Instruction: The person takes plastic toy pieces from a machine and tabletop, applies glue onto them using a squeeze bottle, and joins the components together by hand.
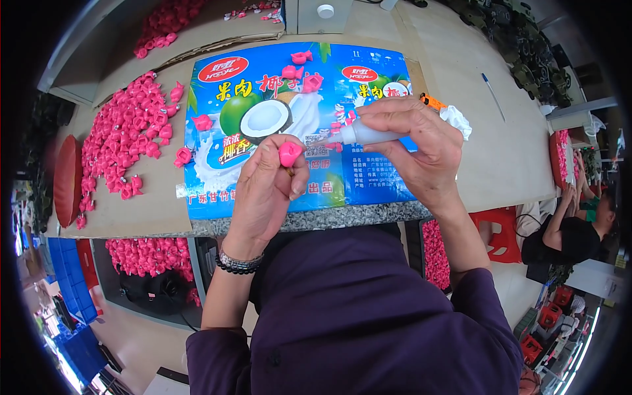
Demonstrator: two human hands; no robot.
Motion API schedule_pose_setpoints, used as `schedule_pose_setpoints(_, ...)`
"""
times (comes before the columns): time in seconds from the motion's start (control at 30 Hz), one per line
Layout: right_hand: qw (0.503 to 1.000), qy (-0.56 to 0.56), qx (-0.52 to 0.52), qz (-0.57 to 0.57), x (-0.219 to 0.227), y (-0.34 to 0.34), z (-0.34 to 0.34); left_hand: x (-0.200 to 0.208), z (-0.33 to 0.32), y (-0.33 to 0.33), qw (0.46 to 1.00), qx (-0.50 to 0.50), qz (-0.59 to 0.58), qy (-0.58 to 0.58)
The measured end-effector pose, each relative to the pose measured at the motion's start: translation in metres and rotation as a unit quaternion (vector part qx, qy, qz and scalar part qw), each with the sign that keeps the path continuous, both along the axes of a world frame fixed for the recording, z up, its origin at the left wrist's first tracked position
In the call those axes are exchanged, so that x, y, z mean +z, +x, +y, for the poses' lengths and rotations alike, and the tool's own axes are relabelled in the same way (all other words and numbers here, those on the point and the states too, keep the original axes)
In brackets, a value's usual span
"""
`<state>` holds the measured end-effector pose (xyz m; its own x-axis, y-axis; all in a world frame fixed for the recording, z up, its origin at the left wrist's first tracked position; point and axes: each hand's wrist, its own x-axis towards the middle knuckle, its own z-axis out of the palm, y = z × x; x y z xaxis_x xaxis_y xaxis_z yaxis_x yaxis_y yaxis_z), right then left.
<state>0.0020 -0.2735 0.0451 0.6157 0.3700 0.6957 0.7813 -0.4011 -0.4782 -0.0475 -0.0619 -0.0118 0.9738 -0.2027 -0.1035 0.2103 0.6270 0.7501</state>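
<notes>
A small pink moulded plastic piece point(290, 154) is pinched between the thumb and fingers of my left hand point(253, 191), over the middle of a blue printed cardboard sheet point(270, 205). My right hand point(424, 148) grips a small whitish squeeze bottle point(368, 133) with a narrow nozzle. The bottle lies nearly level, its tip pointing left and close to the pink piece; whether they touch I cannot tell. Several loose pink pieces point(312, 83) rest on the sheet's far part and left edge. Behind the nozzle lie small pink and silvery bits point(343, 118), partly hidden by the bottle.
A large heap of pink pieces point(128, 131) covers the table's left, beside a red oval tray point(68, 181). Right of the sheet are crumpled white tissue point(455, 121), an orange object point(432, 102) and a pen point(492, 95). Another person point(573, 230) works at the far right.
</notes>
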Motion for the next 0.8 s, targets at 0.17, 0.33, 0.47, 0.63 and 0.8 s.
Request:
schedule_pose_setpoints(0.17, 0.999, -0.023, 0.009, -0.034, 0.0003, -0.0004, 0.0049, -0.0016, 0.0031, -0.0004, 1.000, -0.017, -0.009, 0.023)
schedule_pose_setpoints(0.33, 0.999, -0.027, 0.013, -0.033, -0.0005, 0.0003, 0.0056, 0.0005, 0.0023, -0.0014, 0.999, -0.025, -0.008, 0.023)
schedule_pose_setpoints(0.47, 0.999, -0.026, 0.023, -0.024, -0.0022, 0.0011, 0.0049, -0.0005, 0.0040, -0.0016, 0.999, -0.042, -0.018, 0.018)
schedule_pose_setpoints(0.63, 0.999, -0.031, 0.018, -0.017, -0.0006, -0.0009, 0.0044, -0.0006, 0.0049, -0.0013, 0.999, -0.050, -0.018, 0.009)
schedule_pose_setpoints(0.8, 0.999, -0.027, 0.020, -0.010, 0.0009, -0.0031, 0.0033, 0.0016, 0.0046, -0.0008, 0.999, -0.034, -0.027, 0.018)
